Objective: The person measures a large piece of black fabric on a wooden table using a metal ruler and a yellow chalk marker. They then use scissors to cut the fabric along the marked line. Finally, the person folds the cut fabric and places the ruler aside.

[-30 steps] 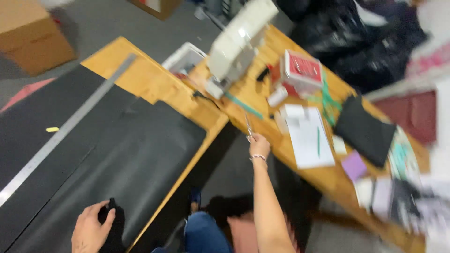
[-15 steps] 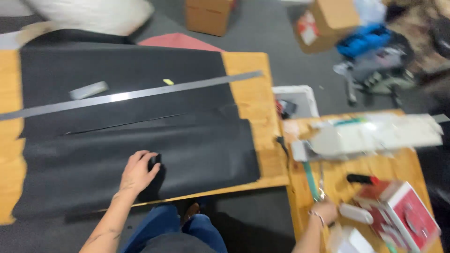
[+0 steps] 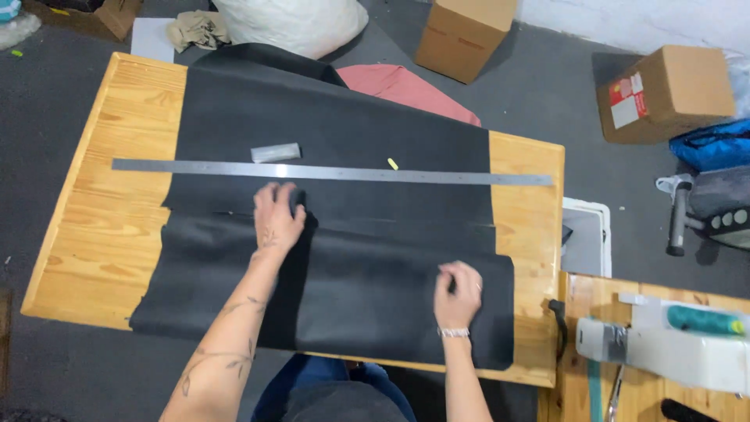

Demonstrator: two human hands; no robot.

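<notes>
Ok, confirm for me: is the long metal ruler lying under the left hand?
No, the metal ruler lies apart, above the left hand on the black sheet.

Both hands lay on the black sheet [image 3: 375, 258] on the wooden surface [image 3: 109, 234]: left hand [image 3: 277, 216] near the long metal ruler [image 3: 332, 173], right hand [image 3: 458, 295] lower down.

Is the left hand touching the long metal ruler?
Apart. The head view shows the left hand resting on the black sheet, with a strip of black material visible between its fingertips and the metal ruler above.
</notes>
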